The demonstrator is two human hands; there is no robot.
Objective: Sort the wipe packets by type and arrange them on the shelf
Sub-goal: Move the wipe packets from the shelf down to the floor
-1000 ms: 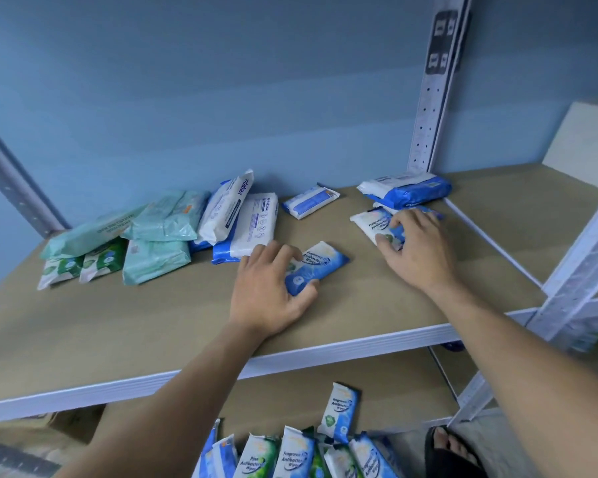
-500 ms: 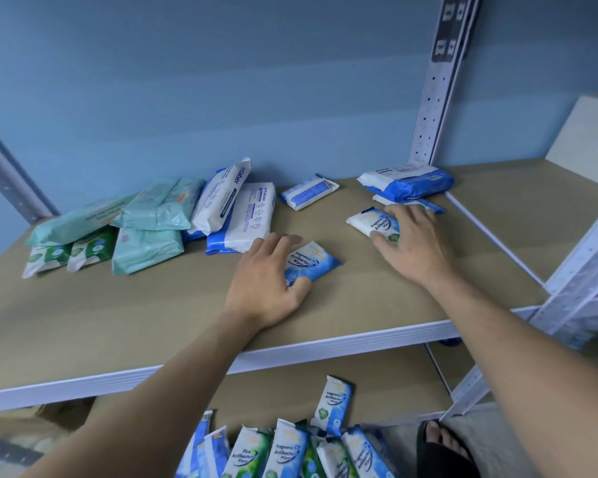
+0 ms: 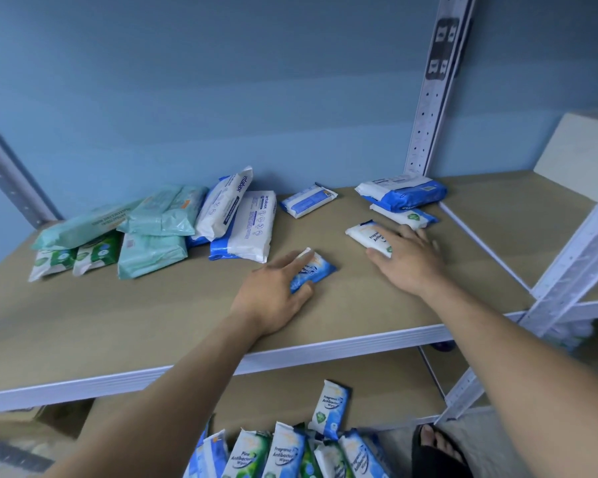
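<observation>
One blue packet under left hand; white packet under right hand.

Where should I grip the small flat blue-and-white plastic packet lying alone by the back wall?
Probably across its two long edges, from above: the small blue-and-white packet lies flat on the brown shelf board, apart from others, both edges free.

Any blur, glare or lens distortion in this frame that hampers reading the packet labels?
Head view: dim, bluish, even light with no glare; the wide-angle lens tilts the shelf upright outward; the green packets at far left are smeared; the right hand blurs slightly at its far edge; print on the white packet under it is only partly legible.
</observation>
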